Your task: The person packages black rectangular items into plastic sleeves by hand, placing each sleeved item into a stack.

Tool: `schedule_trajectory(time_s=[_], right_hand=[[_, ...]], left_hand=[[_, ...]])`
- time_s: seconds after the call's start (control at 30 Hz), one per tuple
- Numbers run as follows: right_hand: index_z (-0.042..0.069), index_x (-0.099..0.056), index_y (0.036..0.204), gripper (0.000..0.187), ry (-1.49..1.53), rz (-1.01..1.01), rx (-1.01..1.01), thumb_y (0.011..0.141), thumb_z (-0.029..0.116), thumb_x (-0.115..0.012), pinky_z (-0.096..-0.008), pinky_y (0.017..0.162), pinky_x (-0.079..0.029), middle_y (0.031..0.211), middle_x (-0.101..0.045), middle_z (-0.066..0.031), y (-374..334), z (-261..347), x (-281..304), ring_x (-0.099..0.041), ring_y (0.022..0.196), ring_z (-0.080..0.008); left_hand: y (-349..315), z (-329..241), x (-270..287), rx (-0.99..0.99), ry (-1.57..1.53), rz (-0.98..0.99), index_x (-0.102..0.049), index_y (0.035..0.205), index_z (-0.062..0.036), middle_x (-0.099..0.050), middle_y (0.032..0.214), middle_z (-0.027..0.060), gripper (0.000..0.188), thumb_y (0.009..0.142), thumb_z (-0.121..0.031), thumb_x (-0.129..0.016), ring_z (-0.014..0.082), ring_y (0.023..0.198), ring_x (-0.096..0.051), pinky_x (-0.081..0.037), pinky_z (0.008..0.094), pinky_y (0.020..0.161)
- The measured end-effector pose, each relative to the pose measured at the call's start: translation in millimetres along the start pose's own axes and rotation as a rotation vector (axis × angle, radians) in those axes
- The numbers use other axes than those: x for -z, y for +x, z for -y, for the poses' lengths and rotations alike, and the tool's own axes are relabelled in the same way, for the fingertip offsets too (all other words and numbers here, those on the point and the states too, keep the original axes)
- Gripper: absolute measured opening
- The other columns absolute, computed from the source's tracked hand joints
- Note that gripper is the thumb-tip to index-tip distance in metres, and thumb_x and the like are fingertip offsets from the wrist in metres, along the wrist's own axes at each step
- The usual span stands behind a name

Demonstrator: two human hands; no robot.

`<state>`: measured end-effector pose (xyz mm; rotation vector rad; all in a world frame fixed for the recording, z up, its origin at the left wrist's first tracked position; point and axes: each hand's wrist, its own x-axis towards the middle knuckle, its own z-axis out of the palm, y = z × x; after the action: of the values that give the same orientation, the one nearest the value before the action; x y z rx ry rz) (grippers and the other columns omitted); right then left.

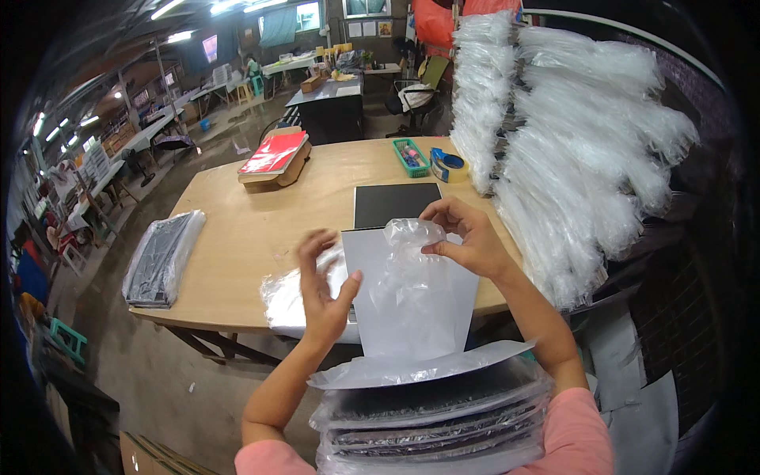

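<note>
My right hand (473,239) pinches the bunched top of a clear plastic bag (413,247) between thumb and fingers. The bag hangs in front of a pale white sheet (455,297) that leans up from the near table edge; whether the sheet is inside the bag, I cannot tell. To the left of it, my left hand (323,297) is raised with thumb and fingers apart, slightly blurred and holding nothing. Beyond the sheet lies a flat black board (396,204). Loose clear plastic (289,301) lies on the table beneath my left hand.
Close to my body rises a stack of plastic-wrapped dark boards (431,416). More wrapped boards (158,257) lie at the table's left edge. A red-topped pile (275,153), a green basket (410,158) and tape (450,165) sit farther back. Heaped plastic bags (562,150) stand right.
</note>
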<state>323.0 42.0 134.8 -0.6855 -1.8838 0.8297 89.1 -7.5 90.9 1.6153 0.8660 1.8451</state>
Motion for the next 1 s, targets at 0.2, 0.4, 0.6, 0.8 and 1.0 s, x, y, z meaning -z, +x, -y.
schedule_trajectory(time_s=[0.2,0.4,0.6,0.8,1.0], right_hand=[[0.004,-0.054,0.108,0.045,-0.268,-0.153,0.116,0.068,-0.001,-0.075,-0.0244,0.071,-0.049,0.08,-0.056,-0.0021,-10,6,-19,-0.055,0.073,-0.0093],[0.001,-0.059,0.101,0.031,0.177,-0.134,-0.161,0.073,-0.003,-0.072,-0.0195,0.06,-0.047,0.079,-0.058,-0.002,-12,-2,-12,-0.056,0.065,-0.0072],[-0.001,-0.063,0.09,0.015,0.065,-0.448,0.059,0.076,-0.005,-0.068,-0.0187,0.061,-0.045,0.078,-0.059,-0.0021,-11,-11,-14,-0.057,0.069,-0.0063],[0.0,-0.066,0.09,0.017,-0.203,-0.064,-0.07,0.074,-0.007,-0.067,-0.0213,0.063,-0.045,0.081,-0.056,-0.0006,-7,7,-4,-0.055,0.071,-0.0083],[0.0,-0.061,0.081,0.004,0.11,-0.246,0.036,0.08,-0.002,-0.064,-0.0223,0.059,-0.044,0.079,-0.058,-0.0014,0,-11,1,-0.057,0.07,-0.01]], left_hand=[[31,15,-21,0.294,-0.084,0.351,-0.05,0.1,-0.0033,-0.053,0.1,0.0082,0.037,0.076,-0.015,-0.075,0.0167,0.095,-0.055,-0.048,0.0317,0.082],[41,1,-36,0.259,-0.216,0.23,-0.052,0.081,-0.0049,-0.057,0.075,0.0004,0.025,0.075,-0.001,-0.075,0.0051,0.067,-0.054,-0.043,0.0185,0.059],[45,-5,-25,0.218,0.075,0.315,-0.062,0.099,-0.0017,-0.049,0.069,-0.0053,0.034,0.069,-0.003,-0.079,0.0026,0.063,-0.048,-0.039,0.0166,0.055],[53,16,-15,0.076,0.192,0.433,-0.063,0.09,-0.0042,-0.052,0.075,-0.0034,0.027,0.069,-0.004,-0.079,0.0058,0.065,-0.049,-0.04,0.0202,0.06],[67,17,-25,0.292,-0.114,0.481,-0.053,0.07,-0.0038,-0.054,0.074,-0.0014,0.023,0.072,-0.003,-0.075,0.0067,0.066,-0.046,-0.037,0.0221,0.06]])
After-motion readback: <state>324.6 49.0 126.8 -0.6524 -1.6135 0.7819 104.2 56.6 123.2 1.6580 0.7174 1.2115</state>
